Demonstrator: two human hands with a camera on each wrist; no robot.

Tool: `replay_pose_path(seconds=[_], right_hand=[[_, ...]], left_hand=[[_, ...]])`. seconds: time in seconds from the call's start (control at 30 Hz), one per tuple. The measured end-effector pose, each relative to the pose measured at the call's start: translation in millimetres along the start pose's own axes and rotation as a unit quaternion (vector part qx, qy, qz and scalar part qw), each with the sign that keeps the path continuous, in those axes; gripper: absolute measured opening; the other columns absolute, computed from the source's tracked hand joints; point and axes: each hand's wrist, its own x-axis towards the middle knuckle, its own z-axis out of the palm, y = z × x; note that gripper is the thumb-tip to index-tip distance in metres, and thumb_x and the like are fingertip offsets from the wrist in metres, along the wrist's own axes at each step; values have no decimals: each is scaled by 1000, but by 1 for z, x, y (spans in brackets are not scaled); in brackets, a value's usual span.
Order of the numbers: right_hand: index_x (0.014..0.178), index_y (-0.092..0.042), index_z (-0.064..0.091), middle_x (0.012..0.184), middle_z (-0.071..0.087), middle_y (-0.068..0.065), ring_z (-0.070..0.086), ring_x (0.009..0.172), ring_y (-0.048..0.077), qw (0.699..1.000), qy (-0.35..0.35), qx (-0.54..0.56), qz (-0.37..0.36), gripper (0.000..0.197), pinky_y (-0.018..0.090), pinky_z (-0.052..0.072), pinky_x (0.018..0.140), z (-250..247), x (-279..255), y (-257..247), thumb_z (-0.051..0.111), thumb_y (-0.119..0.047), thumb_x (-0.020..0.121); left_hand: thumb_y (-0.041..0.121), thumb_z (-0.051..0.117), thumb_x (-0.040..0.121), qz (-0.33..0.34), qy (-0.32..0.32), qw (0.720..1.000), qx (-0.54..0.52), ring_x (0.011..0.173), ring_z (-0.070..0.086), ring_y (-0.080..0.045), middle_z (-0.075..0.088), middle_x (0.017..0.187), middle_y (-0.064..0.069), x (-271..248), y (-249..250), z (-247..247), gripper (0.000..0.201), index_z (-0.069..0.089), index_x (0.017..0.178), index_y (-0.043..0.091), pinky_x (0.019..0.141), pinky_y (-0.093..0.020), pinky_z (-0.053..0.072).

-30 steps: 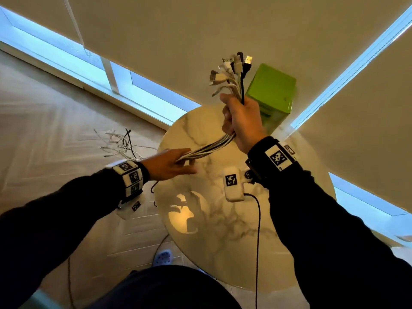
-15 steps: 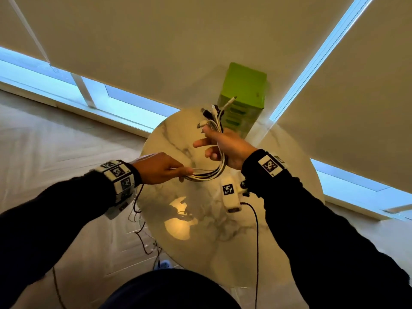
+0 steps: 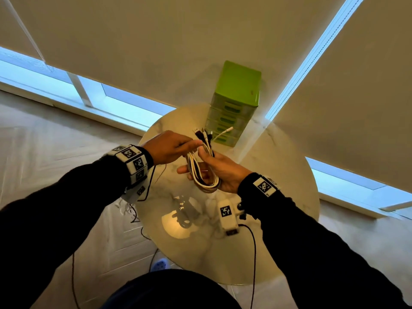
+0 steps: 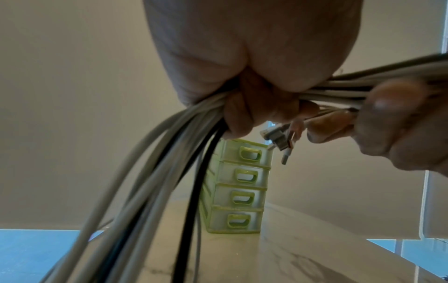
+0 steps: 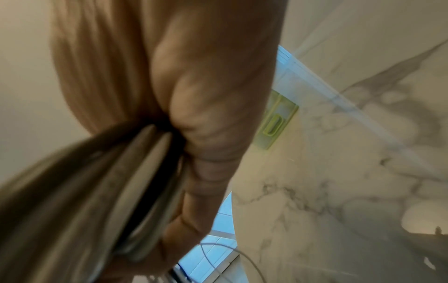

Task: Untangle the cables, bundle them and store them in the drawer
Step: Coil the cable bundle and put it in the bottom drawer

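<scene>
Two hands (image 3: 171, 147) (image 3: 219, 172) hold one cable bundle (image 3: 201, 172); four drawers (image 4: 238, 186).

The drawer unit (image 3: 236, 103) is standing at the table's (image 3: 278, 175) twelve o'clock edge; the cables (image 3: 201, 168) are hanging above the table's centre, toward six o'clock of the unit.

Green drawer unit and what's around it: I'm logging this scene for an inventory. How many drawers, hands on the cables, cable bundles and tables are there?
Drawers in the green drawer unit: 4
Hands gripping the cables: 2 (left hand, right hand)
Cable bundle: 1
Table: 1
Total: 8
</scene>
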Motion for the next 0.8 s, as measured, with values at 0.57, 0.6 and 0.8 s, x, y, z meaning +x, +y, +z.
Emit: replay_pose_path(seconds=[0.57,0.6,0.8], right_hand=[[128,-14,38,73,56,15,64,62,30,976,83,-199,31,34,38,59,58,3,5,1,43,-1,97],[131,-14,37,75,58,15,62,60,29,974,88,-209,26,38,35,57,56,4,5,1,44,0,96],[130,-14,43,86,65,16,54,54,27,983,84,-163,-18,38,29,46,47,-1,2,8,48,1,96]], left_hand=[[39,65,94,-27,151,974,-167,90,62,-4,59,110,3,7,26,21,49,47,136,22,73,-8,46],[36,64,96,-15,153,976,-153,91,63,-2,60,111,2,8,26,18,42,52,135,23,73,-7,47],[33,70,93,-94,180,944,-260,88,73,-18,69,108,1,6,15,26,18,62,109,30,80,-42,62]])
